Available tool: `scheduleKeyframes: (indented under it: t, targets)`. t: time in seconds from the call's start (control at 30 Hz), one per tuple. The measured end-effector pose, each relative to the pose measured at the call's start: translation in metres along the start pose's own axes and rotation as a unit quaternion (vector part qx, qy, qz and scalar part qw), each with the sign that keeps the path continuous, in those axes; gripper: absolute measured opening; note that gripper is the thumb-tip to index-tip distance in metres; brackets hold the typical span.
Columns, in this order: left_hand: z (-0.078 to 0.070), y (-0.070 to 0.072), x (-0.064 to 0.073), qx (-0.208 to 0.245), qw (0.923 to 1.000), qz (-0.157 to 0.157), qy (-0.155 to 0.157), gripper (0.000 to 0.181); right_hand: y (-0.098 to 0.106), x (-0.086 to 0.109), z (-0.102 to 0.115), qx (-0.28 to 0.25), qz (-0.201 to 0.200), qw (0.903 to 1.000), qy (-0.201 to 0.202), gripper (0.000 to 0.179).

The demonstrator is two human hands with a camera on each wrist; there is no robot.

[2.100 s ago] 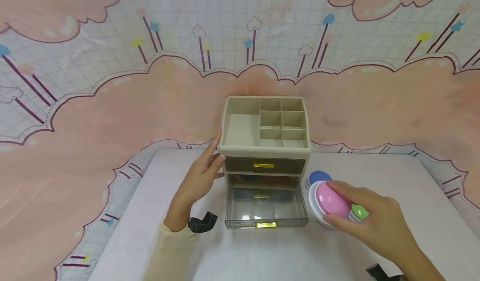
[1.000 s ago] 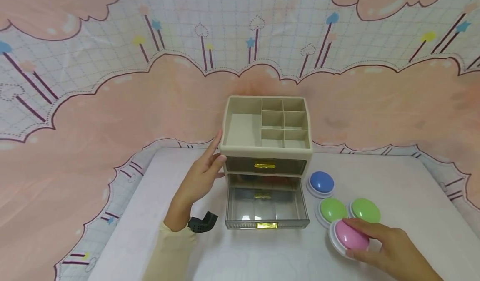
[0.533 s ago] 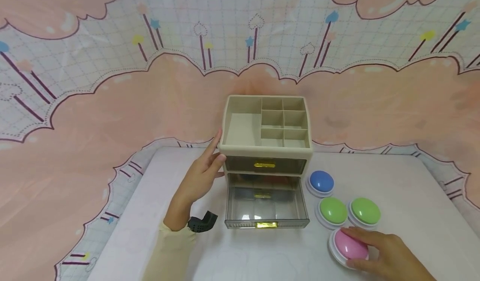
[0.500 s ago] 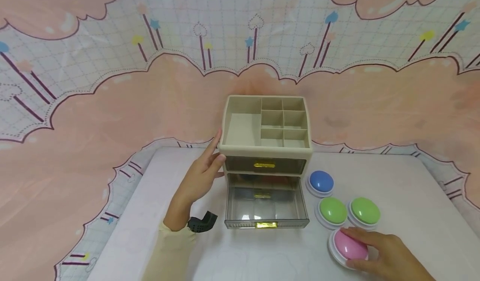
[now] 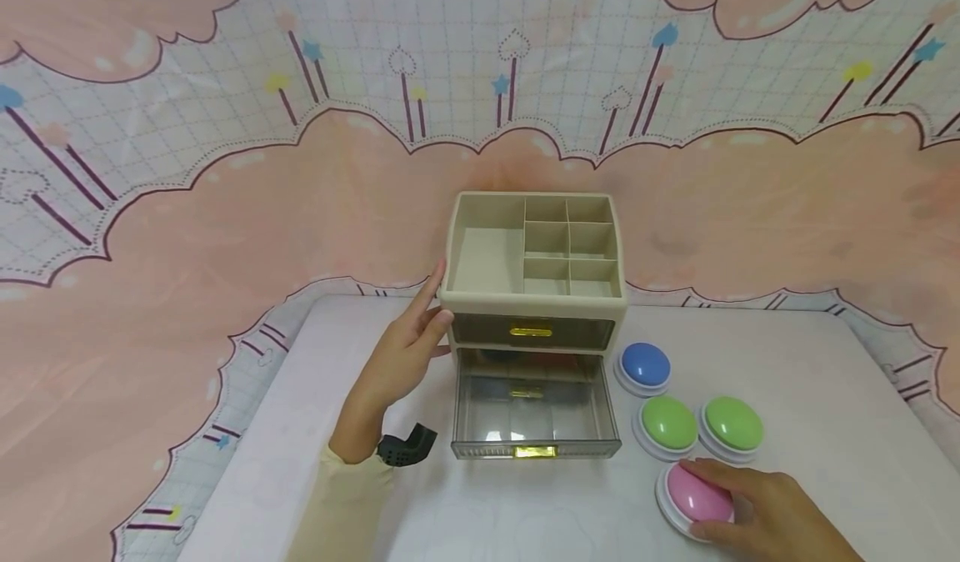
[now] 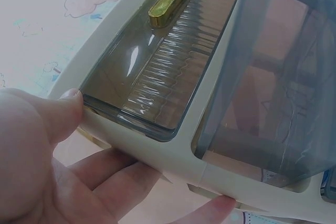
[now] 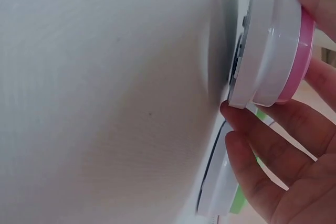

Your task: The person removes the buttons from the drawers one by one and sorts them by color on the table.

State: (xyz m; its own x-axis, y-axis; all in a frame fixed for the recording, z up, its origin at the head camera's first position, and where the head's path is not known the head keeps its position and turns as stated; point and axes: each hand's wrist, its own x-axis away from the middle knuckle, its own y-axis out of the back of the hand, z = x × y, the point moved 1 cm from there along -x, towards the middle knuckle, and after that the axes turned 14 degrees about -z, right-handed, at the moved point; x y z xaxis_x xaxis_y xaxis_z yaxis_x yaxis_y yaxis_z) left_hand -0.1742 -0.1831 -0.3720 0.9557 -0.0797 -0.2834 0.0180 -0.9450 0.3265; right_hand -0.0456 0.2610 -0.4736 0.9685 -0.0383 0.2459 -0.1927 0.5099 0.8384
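A beige desktop organizer [image 5: 534, 302] with smoky see-through drawers stands mid-table. Against its left side rests my left hand [image 5: 401, 349], fingers fairly straight, the thumb [image 6: 68, 113] at the front edge beside the upper drawer [image 6: 142, 77]. The lower drawer [image 5: 536, 416] is pulled out, with a gold handle [image 5: 535, 452]. At the front right, my right hand [image 5: 765, 508] holds a pink domed push button [image 5: 697, 494] on a white base, thumb and fingers around its rim. In the right wrist view the base [image 7: 257, 51] stands close to the white tabletop [image 7: 105, 103].
Just beyond the pink button sit two green push buttons [image 5: 669, 423], side by side. A blue one [image 5: 646, 365] is farther back, close to the organizer's right side. A patterned cloth [image 5: 300, 195] hangs behind the white table [image 5: 825, 395].
My right hand has brought the pink push button from beside the organizer toward the front right, uncovering the blue and green ones. Lately it has barely shifted. My left hand stays put.
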Motion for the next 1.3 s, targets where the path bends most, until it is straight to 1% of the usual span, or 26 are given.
scheduleKeyframes:
  t: [0.3, 0.63, 0.8, 0.93, 1.3]
  targets:
    - [0.0003, 0.0, -0.0007, -0.001, 1.0, 0.001, -0.003, 0.067, -0.0021, -0.0012, 0.0012, -0.003, 0.002, 0.9999, -0.015, 0.089]
    - [-0.0015, 0.0, -0.0004, 0.0, 1.0, 0.0, -0.004, 0.066, -0.0036, -0.0013, -0.0011, 0.0, -0.004, 0.9998, -0.021, 0.088]
    - [-0.0022, -0.0008, -0.0001, 0.001, 1.0, 0.001, -0.008, 0.066, -0.0039, -0.0011, -0.0022, 0.006, -0.006, 0.9999, -0.013, 0.088]
    - [-0.003, -0.0008, 0.0007, 0.002, 0.9999, 0.001, -0.011, 0.066, -0.0029, -0.0019, -0.0029, 0.009, -0.007, 0.9999, 0.001, 0.088]
    - [-0.003, -0.0008, 0.0008, 0.004, 1.0, 0.002, -0.006, 0.066, -0.0023, -0.0011, -0.004, -0.003, -0.004, 0.9999, 0.013, 0.09]
